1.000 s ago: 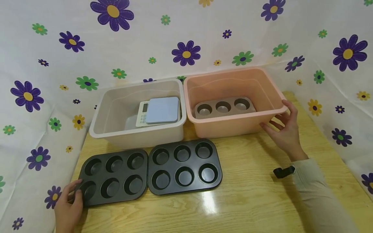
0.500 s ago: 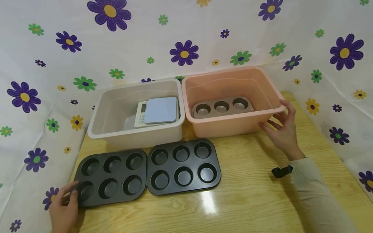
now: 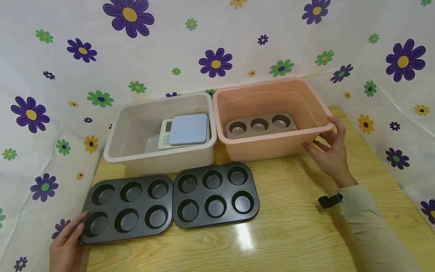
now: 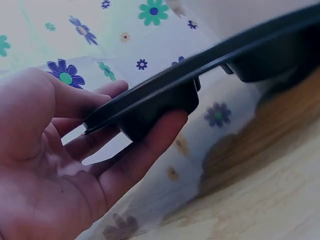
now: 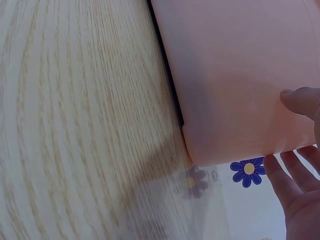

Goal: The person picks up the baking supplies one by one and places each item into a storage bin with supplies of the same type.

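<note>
My left hand (image 3: pixel 66 245) holds the left end of a dark six-cup muffin tin (image 3: pixel 113 207). In the left wrist view the thumb lies over the rim while fingers reach underneath beside a cup, and that end of the tin is raised off the table. A second dark muffin tin (image 3: pixel 201 194) lies flat at its right, edges meeting. My right hand (image 3: pixel 332 156) grips the front right corner of a pink plastic bin (image 3: pixel 268 148), thumb on the front wall and fingers on the side. Inside the bin is a brown muffin tin (image 3: pixel 259 124), partly hidden by the front wall.
A white bin (image 3: pixel 166 162) stands left of the pink one, holding a kitchen scale (image 3: pixel 188 129) with a pale blue top. The wooden table (image 3: pixel 289 226) meets a flower-printed cloth (image 3: pixel 170 37) at the back and sides. A black strap piece (image 3: pixel 330 201) hangs at the right wrist.
The left hand has shifted left and slightly down along with the tin's left end, which now sits higher. The right hand keeps its place on the pink bin.
</note>
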Tool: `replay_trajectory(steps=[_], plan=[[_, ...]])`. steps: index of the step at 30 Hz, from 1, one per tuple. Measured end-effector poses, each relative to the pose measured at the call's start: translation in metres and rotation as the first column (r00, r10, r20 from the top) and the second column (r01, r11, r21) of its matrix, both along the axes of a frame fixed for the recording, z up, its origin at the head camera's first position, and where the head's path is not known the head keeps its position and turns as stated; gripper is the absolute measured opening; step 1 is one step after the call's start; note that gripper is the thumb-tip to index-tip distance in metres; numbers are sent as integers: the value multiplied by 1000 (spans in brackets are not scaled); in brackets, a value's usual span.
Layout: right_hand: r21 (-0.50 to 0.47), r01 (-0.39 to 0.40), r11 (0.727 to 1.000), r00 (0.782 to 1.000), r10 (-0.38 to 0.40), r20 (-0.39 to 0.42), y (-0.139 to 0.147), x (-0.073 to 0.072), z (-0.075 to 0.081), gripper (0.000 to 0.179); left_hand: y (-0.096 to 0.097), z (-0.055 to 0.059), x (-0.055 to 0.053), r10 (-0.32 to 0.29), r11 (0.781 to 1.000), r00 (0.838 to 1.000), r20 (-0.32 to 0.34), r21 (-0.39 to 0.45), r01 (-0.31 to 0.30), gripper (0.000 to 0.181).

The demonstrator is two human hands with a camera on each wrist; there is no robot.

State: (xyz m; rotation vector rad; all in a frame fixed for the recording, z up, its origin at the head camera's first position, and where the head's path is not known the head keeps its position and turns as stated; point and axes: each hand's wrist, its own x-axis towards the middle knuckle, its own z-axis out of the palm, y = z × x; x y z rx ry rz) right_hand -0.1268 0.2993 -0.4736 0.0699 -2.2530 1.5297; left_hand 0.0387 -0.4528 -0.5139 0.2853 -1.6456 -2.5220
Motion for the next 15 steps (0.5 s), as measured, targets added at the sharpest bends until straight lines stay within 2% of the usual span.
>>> replay_trajectory(steps=[2, 7, 15], plan=[[0, 0, 1000, 1000, 0, 3, 0, 0, 0, 108, -1, 0, 0, -31, 996, 999, -20, 80, 33, 45], [-6, 1, 1000, 1000, -1, 7, 0, 1, 1, 108, 1, 4, 0, -71, 973, 996, -51, 217, 81, 47], [-6, 5, 1000, 1000, -5, 2, 0, 1, -1, 107, 2, 18, 5, -23, 955, 998, 64, 297, 4, 46]])
